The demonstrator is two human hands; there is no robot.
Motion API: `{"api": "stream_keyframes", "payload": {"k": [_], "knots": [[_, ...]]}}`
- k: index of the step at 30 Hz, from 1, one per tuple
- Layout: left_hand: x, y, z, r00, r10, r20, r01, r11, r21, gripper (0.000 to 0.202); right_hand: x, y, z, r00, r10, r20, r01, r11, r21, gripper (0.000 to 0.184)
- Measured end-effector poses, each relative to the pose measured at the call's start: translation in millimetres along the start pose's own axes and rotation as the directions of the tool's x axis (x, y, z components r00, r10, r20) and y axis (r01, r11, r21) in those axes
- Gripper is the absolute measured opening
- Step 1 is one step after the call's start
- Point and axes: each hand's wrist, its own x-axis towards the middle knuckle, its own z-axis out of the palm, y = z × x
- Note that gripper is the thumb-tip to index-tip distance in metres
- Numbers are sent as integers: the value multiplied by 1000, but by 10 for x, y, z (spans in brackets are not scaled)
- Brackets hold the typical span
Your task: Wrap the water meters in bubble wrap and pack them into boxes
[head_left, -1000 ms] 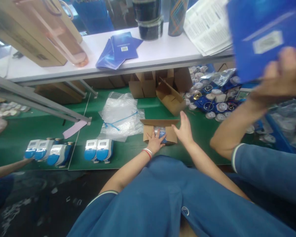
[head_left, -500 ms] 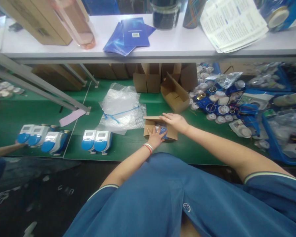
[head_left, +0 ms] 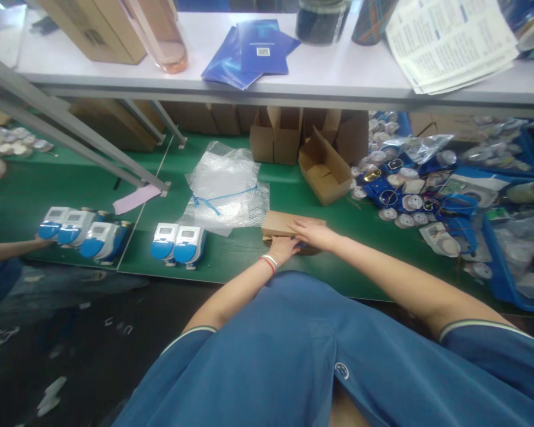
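In front of my body a small cardboard box (head_left: 273,223) sits on the green bench, its top flap folded down over most of the opening. My right hand (head_left: 314,233) lies on that flap with its fingers stretched out to the left. At the box's near edge is my left hand (head_left: 283,249), its fingers extended at the opening beneath the flap, the tips partly hidden. The contents of the box are mostly covered. To the left, two white-and-blue meters (head_left: 164,243) stand side by side on the bench.
Bubble wrap bags (head_left: 226,196) with a blue tie lie left of the box. Behind stands an open carton (head_left: 324,169). Meter parts (head_left: 404,201) and a blue bin (head_left: 501,267) fill the right. A shelf (head_left: 137,83) spans above. Another person's hand (head_left: 40,241) touches meters at left.
The box flap has come down from upright over the opening, with my right hand on it. My left hand's fingers, spread on the blue contents before, are now partly under the flap.
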Motion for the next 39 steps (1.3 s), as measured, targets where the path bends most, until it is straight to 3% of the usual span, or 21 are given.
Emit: {"api": "stream_keyframes", "payload": {"k": [3,6,8,10,12,15,21,27,31,34,36,39], "knots": [[-371,-174,-31,980,200,-23,-201,979,-33,40,-120,-138,341,992,43,-115,-52,995,-79,51],[-687,-435,-135,907,417,-66,-420,907,-38,41,-179,-209,581,982,56,-182,-78,990,-116,52],[-677,-593,-237,914,389,-115,-392,920,-4,44,-183,-218,673,973,69,-219,-96,988,-118,51],[-500,-706,-315,941,306,-146,-304,952,37,51,-180,-211,719,967,75,-243,-104,989,-106,51],[-279,-765,-341,956,264,-128,-257,964,69,60,-186,-202,733,967,70,-245,-95,992,-89,53],[-97,-781,-300,956,284,-79,-276,956,97,63,-215,-205,723,967,75,-242,-91,994,-58,56],[-126,-787,-229,953,298,-54,-292,951,102,63,-265,-271,669,970,73,-231,-79,997,-16,70],[-65,-833,-207,953,301,-18,-299,951,78,62,-261,-250,656,972,90,-218,-93,996,-3,66],[-35,-892,-194,942,335,-26,-333,941,65,59,-106,-304,600,970,105,-220,-101,994,32,61],[-25,-938,-180,934,353,-47,-352,935,32,62,84,-380,562,960,108,-258,-98,994,49,68],[-38,-947,-167,939,334,-75,-336,942,-10,68,176,-404,570,962,83,-259,-73,996,45,71],[-90,-929,-152,966,211,-149,-226,970,-91,81,221,-390,616,978,14,-208,-12,1000,10,61]]}}
